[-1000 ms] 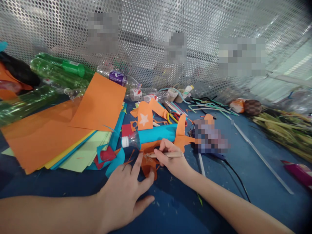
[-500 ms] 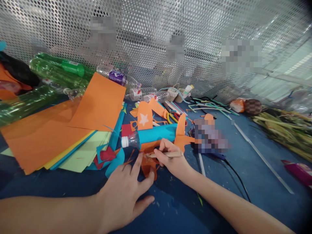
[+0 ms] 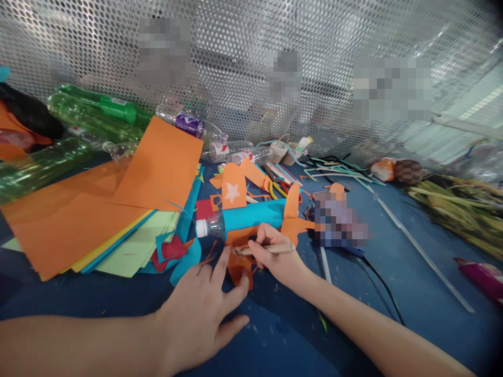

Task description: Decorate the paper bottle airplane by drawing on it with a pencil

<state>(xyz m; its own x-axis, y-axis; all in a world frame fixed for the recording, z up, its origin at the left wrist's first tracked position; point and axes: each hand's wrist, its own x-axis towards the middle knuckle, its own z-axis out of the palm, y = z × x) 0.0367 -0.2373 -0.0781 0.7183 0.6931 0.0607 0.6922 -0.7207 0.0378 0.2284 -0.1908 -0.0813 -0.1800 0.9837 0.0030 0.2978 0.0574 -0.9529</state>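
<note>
A clear bottle wrapped in blue paper [image 3: 255,212], with a white cap at its left end, lies on its side. Orange paper fins [image 3: 291,207] stand at its right end, and an orange wing with a white star [image 3: 232,192] rises behind it. Toward me hangs a second orange wing [image 3: 239,269], partly covered by my fingers. My left hand [image 3: 204,303] has its fingers spread, with fingertips on that wing. My right hand [image 3: 279,256] grips a pale pencil-like stick [image 3: 275,248], its tip at the wing's surface, where faint star lines show.
Orange paper sheets [image 3: 161,165] and other coloured sheets lie at the left. Green bottles [image 3: 98,115] are behind them. Scissors [image 3: 275,189] and straws [image 3: 334,173] lie beyond the wrapped bottle. A glue gun, partly blurred, with a black cable [image 3: 383,285] is at the right.
</note>
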